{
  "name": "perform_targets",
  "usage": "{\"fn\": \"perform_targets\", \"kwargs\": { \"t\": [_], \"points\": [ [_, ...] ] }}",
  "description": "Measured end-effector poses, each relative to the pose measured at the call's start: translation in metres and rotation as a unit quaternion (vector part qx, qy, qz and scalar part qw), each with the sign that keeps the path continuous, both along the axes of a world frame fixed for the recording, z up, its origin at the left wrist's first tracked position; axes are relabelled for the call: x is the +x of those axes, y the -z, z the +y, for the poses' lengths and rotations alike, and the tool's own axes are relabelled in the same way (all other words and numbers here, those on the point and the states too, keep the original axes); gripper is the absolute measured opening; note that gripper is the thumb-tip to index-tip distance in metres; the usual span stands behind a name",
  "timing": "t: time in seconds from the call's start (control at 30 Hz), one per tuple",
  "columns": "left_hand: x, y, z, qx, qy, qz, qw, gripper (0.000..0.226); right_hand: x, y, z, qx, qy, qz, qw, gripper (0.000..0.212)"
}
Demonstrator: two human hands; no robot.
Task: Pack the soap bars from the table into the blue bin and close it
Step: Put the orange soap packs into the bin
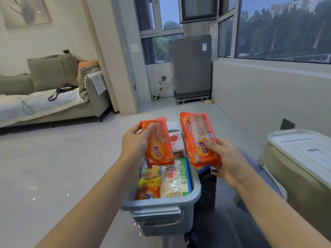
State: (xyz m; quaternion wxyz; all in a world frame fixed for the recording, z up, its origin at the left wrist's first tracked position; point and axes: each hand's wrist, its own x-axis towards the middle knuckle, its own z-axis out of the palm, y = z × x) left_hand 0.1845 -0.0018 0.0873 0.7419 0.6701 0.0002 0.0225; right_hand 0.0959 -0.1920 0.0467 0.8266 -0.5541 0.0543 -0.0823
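Mid-frame, the left hand (136, 142) grips one orange soap pack (159, 145) and the right hand (225, 158) grips another orange pack (198, 138), both held above the open blue bin (161, 212). Wrapped bars, perhaps five, already lie inside. A white lid (304, 151) rests at right.

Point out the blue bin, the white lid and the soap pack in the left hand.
blue bin (162, 203): head view, on its near rim.
white lid (304, 149): head view, on its ribbed top, at right.
soap pack (159, 149): head view, on the orange wrapper's front, held by the left hand (136, 140).
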Motion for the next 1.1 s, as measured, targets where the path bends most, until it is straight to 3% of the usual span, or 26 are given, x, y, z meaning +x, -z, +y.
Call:
{"fn": "perform_targets", "kwargs": {
  "t": [0.17, 0.4, 0.53, 0.77, 0.9, 1.1],
  "points": [
    [0.022, 0.014, 0.015, 0.099, -0.043, 0.012, 0.994, 0.013, 0.012, 0.003, 0.019, -0.030, 0.001, 0.003, 1.000, 0.056],
    [0.042, 0.024, 0.016, 0.276, -0.026, -0.003, 0.961, 0.047, 0.019, 0.005, 0.022, -0.056, 0.002, -0.001, 0.998, 0.056],
    [0.045, 0.032, 0.003, 0.289, -0.018, 0.055, 0.956, 0.044, 0.020, 0.006, 0.022, -0.060, -0.001, -0.002, 0.998, 0.055],
    [0.048, 0.038, -0.001, 0.296, -0.014, 0.064, 0.953, 0.051, 0.022, 0.006, 0.022, -0.059, -0.014, 0.001, 0.998, 0.052],
    [0.048, 0.037, 0.007, 0.277, 0.038, 0.081, 0.957, 0.059, 0.022, 0.006, 0.022, -0.060, -0.010, 0.004, 0.998, 0.052],
    [0.035, 0.037, 0.017, 0.422, 0.120, 0.055, 0.897, 0.059, 0.021, 0.006, 0.021, -0.056, -0.013, 0.002, 0.998, 0.052]
  ]
}}
